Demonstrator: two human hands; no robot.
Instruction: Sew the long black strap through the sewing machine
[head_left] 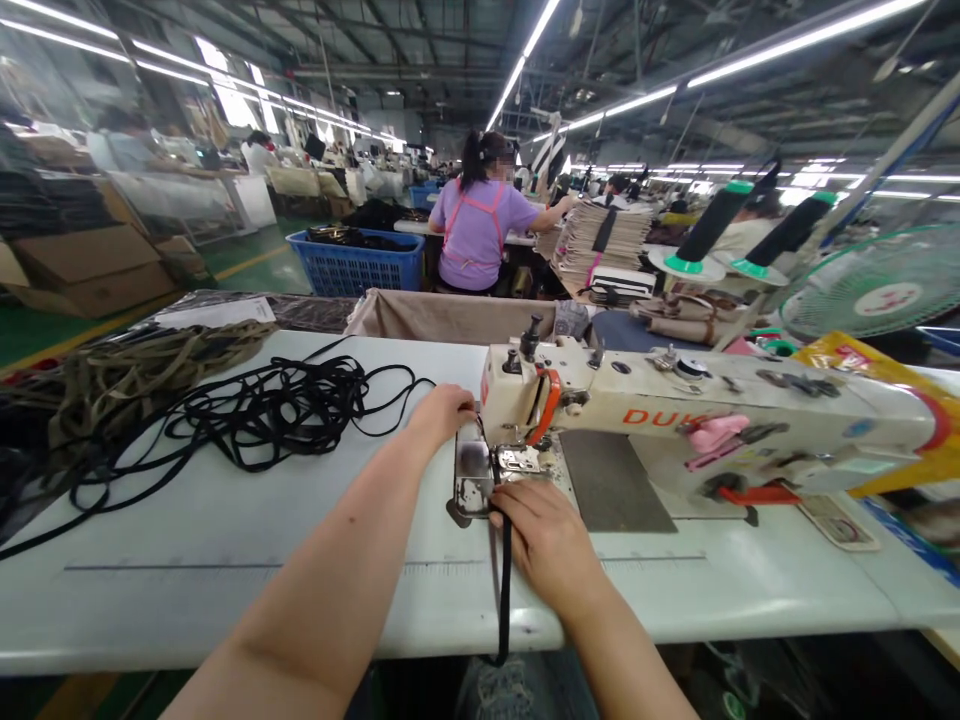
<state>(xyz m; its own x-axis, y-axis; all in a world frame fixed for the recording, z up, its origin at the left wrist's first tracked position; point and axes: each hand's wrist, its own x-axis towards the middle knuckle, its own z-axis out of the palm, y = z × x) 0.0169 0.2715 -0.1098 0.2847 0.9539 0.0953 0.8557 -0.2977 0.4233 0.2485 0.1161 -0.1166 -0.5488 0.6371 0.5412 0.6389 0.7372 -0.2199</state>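
A narrow black strap (505, 590) runs across the bed of a sewing machine (555, 395) and hangs over the table's front edge. Beyond the metal plate (474, 462), left of the machine head, my left hand (445, 410) has its fingers pinched together on the strap's far part; the fingertips are partly hidden. My right hand (541, 535) lies low in front of the needle area, thumb and fingers closed on the strap near the plate. A loose tangle of black strap (300, 410) lies on the table to the left of my hands.
Olive-brown straps (142, 375) are heaped at the table's left end. Behind the table stand a fabric-lined bin (450, 315) and a blue basket (360, 265). A person (480, 225) sits beyond. Thread cones (709, 230) and a fan (885, 285) are at right.
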